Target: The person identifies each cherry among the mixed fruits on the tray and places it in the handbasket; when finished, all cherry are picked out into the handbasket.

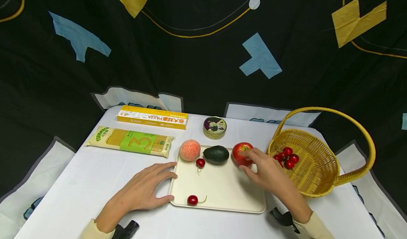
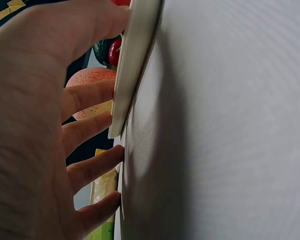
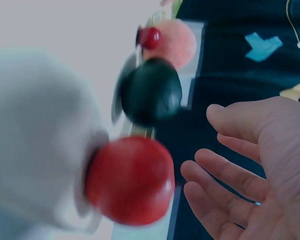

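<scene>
My left hand rests at the left edge of a cream tray, its thumb and some fingertips right at the rim. Over the tray's right side is my right hand, its fingers spread and apart from a red tomato in the right wrist view. The tomato sits at the tray's back right corner. Beside it lie a dark green avocado and a pinkish peach. One cherry lies in front of the peach, another cherry near the front rim.
A yellow wicker basket with a tall handle stands on the right, several cherries inside. Behind the tray is a round tin. At the back left lie a pasta box and a bag of spaghetti.
</scene>
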The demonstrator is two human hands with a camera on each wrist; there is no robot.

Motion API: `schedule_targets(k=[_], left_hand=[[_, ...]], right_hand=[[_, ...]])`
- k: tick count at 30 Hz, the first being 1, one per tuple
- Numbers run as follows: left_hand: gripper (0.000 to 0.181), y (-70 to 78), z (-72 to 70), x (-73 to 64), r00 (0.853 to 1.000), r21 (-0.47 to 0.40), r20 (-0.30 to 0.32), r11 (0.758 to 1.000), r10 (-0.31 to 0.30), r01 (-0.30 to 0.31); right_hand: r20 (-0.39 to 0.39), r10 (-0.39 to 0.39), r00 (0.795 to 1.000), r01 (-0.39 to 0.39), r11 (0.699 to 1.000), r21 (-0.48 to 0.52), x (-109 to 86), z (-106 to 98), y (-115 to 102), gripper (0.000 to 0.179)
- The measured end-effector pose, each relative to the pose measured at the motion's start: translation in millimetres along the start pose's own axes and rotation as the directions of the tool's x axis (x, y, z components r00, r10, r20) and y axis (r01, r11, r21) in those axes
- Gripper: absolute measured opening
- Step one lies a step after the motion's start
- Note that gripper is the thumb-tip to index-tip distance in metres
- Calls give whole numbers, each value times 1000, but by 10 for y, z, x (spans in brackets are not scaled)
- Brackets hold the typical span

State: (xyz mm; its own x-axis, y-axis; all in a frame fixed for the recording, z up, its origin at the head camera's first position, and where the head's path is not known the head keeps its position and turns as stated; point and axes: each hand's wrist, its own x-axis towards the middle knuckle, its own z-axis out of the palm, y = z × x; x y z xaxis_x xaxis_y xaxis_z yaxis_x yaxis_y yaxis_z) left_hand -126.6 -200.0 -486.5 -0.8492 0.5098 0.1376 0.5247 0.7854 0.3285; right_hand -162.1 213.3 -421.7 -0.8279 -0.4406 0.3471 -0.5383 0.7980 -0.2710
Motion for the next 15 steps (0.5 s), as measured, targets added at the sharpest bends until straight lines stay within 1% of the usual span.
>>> schedule_targets(k=[5, 9, 15], left_hand=[[52, 7, -12, 3, 1000, 0, -3, 1000, 5, -5], [52, 5, -4, 2, 1000, 0, -6, 1000, 9, -9], [53, 7, -7, 0, 1000, 3, -1, 1000, 3, -3]], right_hand=[[9, -65, 998, 64, 998, 26, 78, 139, -120, 43], [54, -87, 995, 83, 994, 75, 129, 237, -212, 42], [104, -149, 983, 137, 983, 120, 200, 409, -356, 41]])
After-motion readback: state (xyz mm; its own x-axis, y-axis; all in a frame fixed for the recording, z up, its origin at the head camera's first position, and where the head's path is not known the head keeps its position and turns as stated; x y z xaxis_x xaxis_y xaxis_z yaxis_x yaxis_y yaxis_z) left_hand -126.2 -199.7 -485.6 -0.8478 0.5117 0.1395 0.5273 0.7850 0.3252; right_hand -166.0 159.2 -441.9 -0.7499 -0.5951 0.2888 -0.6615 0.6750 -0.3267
